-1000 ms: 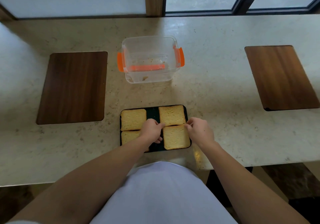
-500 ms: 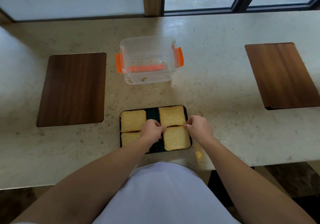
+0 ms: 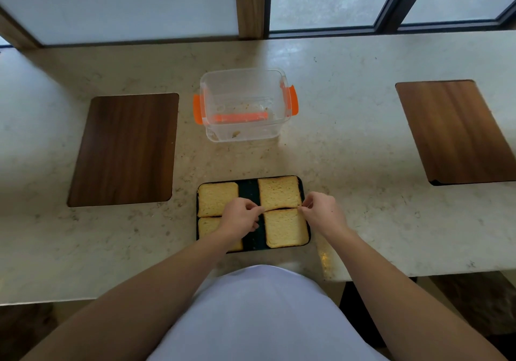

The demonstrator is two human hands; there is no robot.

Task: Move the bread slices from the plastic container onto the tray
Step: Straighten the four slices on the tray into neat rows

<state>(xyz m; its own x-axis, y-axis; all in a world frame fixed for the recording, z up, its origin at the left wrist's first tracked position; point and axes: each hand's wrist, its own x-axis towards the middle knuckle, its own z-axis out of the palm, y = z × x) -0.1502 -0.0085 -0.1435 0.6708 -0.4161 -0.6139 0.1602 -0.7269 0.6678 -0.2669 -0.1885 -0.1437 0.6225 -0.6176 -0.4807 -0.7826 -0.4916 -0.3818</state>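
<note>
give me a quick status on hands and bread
Left hand and right hand pinching far corners of near-right slice. Four slices on tray. Container holds crumbs only. Nothing in the way.

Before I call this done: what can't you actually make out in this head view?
- Near-left bread slice: mostly covered by the left hand and forearm.
- Whether the fingertips of either hand, left or right hand, pinch the near-right slice or only touch its corners.
- Bits in the plastic container: too small to identify.
</note>
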